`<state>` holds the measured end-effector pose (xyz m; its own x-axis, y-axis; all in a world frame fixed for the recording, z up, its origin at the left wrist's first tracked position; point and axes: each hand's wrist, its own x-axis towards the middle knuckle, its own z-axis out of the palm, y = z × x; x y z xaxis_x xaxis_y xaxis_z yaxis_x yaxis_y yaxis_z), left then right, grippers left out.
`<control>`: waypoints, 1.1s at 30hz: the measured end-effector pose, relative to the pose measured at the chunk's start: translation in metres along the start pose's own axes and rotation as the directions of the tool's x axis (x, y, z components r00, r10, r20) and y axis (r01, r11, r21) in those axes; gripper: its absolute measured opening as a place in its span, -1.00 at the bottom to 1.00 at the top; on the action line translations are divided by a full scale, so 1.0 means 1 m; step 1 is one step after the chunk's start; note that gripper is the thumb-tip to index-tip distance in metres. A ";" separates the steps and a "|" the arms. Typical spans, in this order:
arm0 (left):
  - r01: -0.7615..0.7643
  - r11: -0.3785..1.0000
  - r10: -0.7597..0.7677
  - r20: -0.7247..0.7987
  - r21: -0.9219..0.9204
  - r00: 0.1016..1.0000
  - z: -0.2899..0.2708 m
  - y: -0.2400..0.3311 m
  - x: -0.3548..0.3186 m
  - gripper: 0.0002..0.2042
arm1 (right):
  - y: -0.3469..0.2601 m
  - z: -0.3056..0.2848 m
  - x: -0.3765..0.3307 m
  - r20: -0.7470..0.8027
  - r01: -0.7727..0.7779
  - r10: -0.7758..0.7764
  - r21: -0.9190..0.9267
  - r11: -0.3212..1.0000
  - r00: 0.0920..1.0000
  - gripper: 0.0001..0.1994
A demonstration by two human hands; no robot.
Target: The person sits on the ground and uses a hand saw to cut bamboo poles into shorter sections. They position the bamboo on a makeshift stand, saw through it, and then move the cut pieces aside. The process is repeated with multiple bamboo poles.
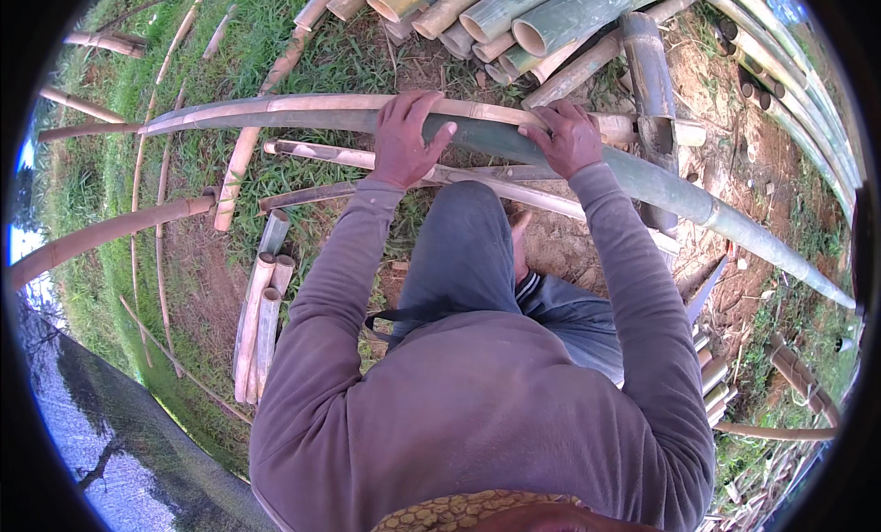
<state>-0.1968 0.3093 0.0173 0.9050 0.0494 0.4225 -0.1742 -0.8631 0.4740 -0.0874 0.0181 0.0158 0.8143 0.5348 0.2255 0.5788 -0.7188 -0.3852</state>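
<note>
One long green bamboo pole (pixel 491 137) stretched crosswise just beyond my bent knee (pixel 463 234), a pale band (pixel 321 103) running along its far edge. My left hand (pixel 404 146) gripped it, fingers curled over that edge; my right hand (pixel 569 145) gripped it farther along. Thick cut tubes (pixel 583 18) lay piled beyond, and shorter pieces (pixel 253 325) lay near my left forearm (pixel 341 252).

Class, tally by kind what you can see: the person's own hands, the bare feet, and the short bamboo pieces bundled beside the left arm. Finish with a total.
Hands (left hand, right hand): 2
Visible bare foot: 1
Visible short bamboo pieces in the bundle: 4
Total: 7
</note>
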 end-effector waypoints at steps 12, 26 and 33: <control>-0.323 0.930 0.097 0.730 0.176 0.676 0.055 0.042 0.060 -0.10 | -0.002 -0.027 -0.052 -0.337 -0.027 0.033 0.023 0.999 0.941 -0.52; -0.392 0.905 0.170 0.707 0.163 0.687 0.062 0.047 0.065 -0.14 | 0.088 -0.059 -0.140 0.564 -0.269 0.755 0.825 -0.497 0.335 -0.11; -0.379 0.920 0.198 0.723 0.095 0.662 0.091 0.089 0.096 -0.17 | 0.130 -0.091 -0.148 0.468 -0.237 0.835 0.880 -0.411 0.290 -0.13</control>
<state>-0.0904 0.1918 0.0299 0.8449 -0.5017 -0.1856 -0.4666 -0.8609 0.2028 -0.1290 -0.1950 0.0136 0.6989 -0.2372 -0.6747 -0.4697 0.5592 -0.6832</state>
